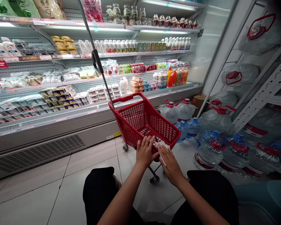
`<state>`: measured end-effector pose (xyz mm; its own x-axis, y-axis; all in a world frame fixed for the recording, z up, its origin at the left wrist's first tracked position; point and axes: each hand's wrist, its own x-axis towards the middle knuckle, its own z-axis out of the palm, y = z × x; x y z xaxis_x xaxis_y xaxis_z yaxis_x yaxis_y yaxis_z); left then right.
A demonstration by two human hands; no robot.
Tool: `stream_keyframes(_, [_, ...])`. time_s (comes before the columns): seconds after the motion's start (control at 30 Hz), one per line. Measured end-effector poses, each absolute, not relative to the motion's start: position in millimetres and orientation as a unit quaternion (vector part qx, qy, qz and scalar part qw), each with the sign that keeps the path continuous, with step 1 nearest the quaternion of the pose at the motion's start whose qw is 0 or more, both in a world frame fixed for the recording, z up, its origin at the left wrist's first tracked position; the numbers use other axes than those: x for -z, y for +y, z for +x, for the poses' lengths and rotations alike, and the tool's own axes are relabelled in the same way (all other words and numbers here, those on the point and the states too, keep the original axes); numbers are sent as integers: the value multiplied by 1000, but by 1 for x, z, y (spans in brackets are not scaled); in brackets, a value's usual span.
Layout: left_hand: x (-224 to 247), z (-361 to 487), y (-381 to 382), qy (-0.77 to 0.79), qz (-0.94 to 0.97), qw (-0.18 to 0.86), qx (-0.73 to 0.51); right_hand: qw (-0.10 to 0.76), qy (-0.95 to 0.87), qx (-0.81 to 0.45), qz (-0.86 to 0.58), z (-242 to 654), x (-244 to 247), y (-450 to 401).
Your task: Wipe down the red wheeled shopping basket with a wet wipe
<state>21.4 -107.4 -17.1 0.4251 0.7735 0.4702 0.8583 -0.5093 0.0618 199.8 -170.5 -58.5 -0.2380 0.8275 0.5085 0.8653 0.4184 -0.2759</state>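
A red wheeled basket (131, 132) stands on the tiled floor between my knees and the chiller, its long grey handle (105, 82) raised at the left. My left hand (145, 151) lies at the basket's near rim with its fingers spread and nothing in it. Beside it, my right hand (170, 161) presses a white cloth or tissue (162, 144) against the near right part of the rim. Part of the cloth shows past the fingertips and along the inner edge of the palm. The basket's visible inside holds no goods.
An open chiller (96, 123) with rows of dairy goods and drinks runs behind the basket. Large water bottles (207, 154) stand on the floor at the right, near a white perforated rack post (259, 95). A teal object (262, 197) sits at the lower right.
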Motion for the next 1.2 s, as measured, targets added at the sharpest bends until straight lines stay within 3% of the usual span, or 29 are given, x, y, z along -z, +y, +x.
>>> stream_keyframes(0.17, [6, -11, -98, -395, -890, 119, 195, 290, -785, 50, -545, 224, 47, -179])
stream_keyframes(0.37, [-9, -58, -69, -506, -813, 168, 234, 328, -734, 33, -594, 254, 43, -164])
stream_keyframes(0.73, [-2, -27, -95, -453, -839, 196, 228, 291, -775, 170, -535, 161, 29, -135])
stream_keyframes(1.03, [-36, -57, -83, -486, -817, 198, 239, 297, -704, 150, -627, 267, 58, -159])
stream_keyframes(1.2, [-36, -29, -86, -502, -814, 174, 233, 337, -682, 119, -638, 244, 53, -139])
